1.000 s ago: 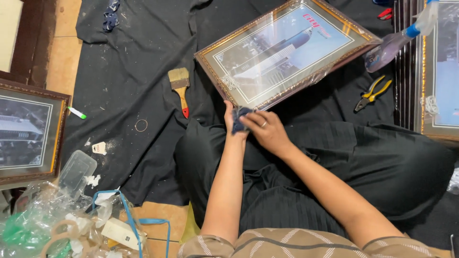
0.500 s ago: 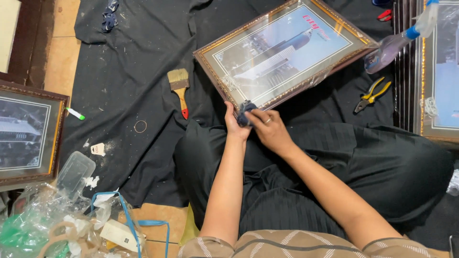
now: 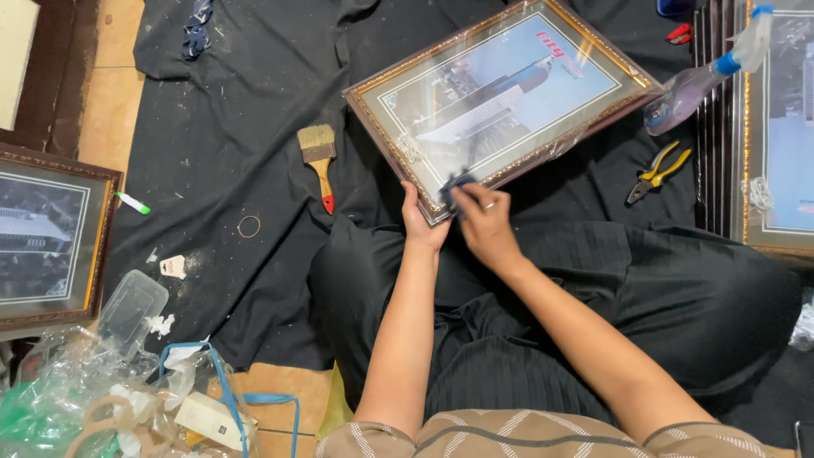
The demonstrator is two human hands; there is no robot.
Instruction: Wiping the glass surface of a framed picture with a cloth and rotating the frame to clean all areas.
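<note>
A framed picture (image 3: 509,93) with a brown and gold frame, wrapped in clear film, lies tilted on the black cloth in front of my lap. My left hand (image 3: 418,222) grips the frame's near corner from below. My right hand (image 3: 482,219) presses a small dark blue cloth (image 3: 456,183) onto the glass at that same corner. A ring shows on one right finger.
A paintbrush (image 3: 319,157) and a rubber ring (image 3: 248,226) lie left of the frame. Yellow-handled pliers (image 3: 658,170) and a spray bottle (image 3: 708,75) lie to the right. More framed pictures (image 3: 42,242) sit at both edges. Plastic bags and a clear box (image 3: 131,305) clutter the lower left.
My right hand with the blue cloth has slid up from the frame's corner edge onto the glass. My left hand keeps its hold on the corner.
</note>
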